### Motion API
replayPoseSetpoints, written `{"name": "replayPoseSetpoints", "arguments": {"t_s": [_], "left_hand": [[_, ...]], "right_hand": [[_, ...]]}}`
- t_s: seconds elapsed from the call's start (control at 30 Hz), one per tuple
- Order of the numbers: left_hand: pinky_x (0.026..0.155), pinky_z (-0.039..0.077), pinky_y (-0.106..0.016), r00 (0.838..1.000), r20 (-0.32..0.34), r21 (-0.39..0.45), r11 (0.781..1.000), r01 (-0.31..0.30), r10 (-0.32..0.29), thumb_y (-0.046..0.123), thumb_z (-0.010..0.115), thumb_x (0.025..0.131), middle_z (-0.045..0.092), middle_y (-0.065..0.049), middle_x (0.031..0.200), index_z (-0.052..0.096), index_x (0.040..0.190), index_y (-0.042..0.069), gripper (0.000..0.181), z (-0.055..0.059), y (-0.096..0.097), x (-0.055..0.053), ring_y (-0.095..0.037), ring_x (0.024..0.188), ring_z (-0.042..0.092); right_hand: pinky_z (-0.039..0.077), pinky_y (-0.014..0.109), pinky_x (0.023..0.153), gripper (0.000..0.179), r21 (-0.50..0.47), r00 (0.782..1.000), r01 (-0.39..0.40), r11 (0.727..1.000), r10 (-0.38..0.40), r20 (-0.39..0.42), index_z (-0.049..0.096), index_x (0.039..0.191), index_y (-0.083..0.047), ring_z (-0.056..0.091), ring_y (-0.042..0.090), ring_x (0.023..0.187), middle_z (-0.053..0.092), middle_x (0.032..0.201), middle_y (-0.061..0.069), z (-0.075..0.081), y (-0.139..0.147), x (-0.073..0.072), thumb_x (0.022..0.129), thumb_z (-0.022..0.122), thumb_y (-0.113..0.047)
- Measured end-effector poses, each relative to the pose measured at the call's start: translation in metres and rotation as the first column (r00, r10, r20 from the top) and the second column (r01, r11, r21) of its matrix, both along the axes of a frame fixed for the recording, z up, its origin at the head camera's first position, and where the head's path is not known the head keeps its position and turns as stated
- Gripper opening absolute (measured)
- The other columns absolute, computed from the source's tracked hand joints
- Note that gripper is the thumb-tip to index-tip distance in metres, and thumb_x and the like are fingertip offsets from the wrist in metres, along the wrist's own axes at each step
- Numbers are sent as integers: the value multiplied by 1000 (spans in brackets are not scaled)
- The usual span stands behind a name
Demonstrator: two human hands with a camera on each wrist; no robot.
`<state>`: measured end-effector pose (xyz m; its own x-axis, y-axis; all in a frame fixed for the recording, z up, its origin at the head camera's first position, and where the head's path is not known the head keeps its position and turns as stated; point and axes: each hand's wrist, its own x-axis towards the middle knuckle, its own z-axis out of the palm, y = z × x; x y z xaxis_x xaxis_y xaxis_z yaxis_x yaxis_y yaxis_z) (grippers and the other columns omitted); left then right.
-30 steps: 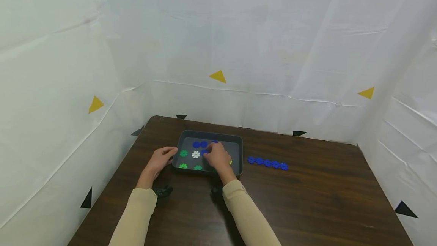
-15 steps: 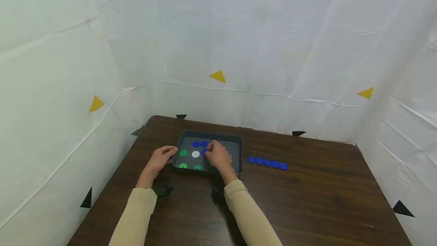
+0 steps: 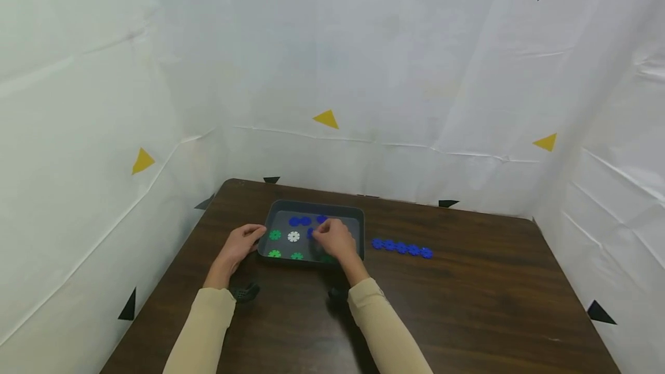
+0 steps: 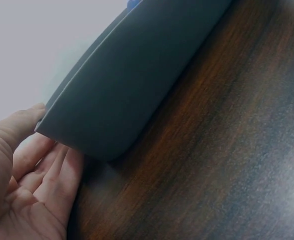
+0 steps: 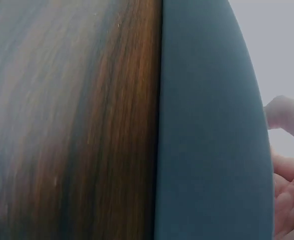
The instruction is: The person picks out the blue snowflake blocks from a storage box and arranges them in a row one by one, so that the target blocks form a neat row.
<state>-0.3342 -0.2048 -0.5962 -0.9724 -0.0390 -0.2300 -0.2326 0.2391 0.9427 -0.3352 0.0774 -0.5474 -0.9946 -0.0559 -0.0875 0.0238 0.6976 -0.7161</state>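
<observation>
My left hand (image 3: 243, 241) holds the near-left corner of a dark grey tray (image 3: 340, 210), thumb at the rim and fingers against the outer wall, as the left wrist view shows. Inside the tray my right hand (image 3: 336, 239) pinches a blue notched plastic disc (image 3: 310, 233) at its left edge. In the right wrist view the tray's wall (image 5: 212, 125) hides those fingertips. More notched discs lie in the tray: blue ones (image 3: 299, 221) at the back, a white one (image 3: 293, 236), and green ones (image 3: 275, 235) at left and front.
To the right of the tray, a row of several joined blue discs (image 3: 402, 247) lies on the brown wooden table (image 3: 483, 299). White sheeting (image 3: 395, 74) with dark and yellow triangles stands behind and at both sides.
My right hand has shifted slightly right within the tray, and the blue disc at its fingertips with it. The yellow disc is now hidden behind that hand. My left hand stays at the tray's corner.
</observation>
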Motion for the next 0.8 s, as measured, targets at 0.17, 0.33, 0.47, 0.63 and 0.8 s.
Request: {"name": "replayPoseSetpoints", "arguments": {"t_s": [0.17,0.33,0.47,0.63,0.8], "left_hand": [[124,46,-52,1000,-7,-1,1000,1,-1,45,64,109,56,-18,156,60,148,7,55,-4,-2,-3,-33,140,56],[123,46,-54,1000,-20,-22,1000,12,-12,43,62,110,55,-19,157,58,150,5,54,-4,-3,-5,-34,141,56],[124,45,-54,1000,-25,-41,999,16,-17,43,61,111,54,-19,158,57,151,6,55,-2,-3,-6,-34,140,56],[123,46,-54,999,-26,-50,999,21,-23,45,60,111,54,-19,157,59,150,6,55,-2,-2,-7,-35,140,55],[123,46,-55,999,-32,-60,998,18,-20,45,60,111,54,-19,157,58,150,6,56,-2,-2,-6,-34,140,55]], "right_hand": [[50,40,72,14,-19,1000,1,1000,-2,-28,75,98,-16,65,20,82,75,95,0,2,10,4,99,75,-30],[48,39,69,10,-29,997,28,999,-30,-65,73,98,-18,65,21,83,74,97,0,6,19,7,98,74,-28],[46,37,67,7,-52,995,38,998,-42,-95,72,101,-18,64,21,83,74,101,1,11,26,10,99,73,-25],[47,33,62,7,-107,994,14,994,-25,-107,73,103,-15,63,20,79,74,102,4,15,37,14,99,73,-21],[49,31,63,8,-166,990,-3,986,-21,-139,73,104,-11,61,20,79,74,105,8,15,49,20,99,74,-16]]}}
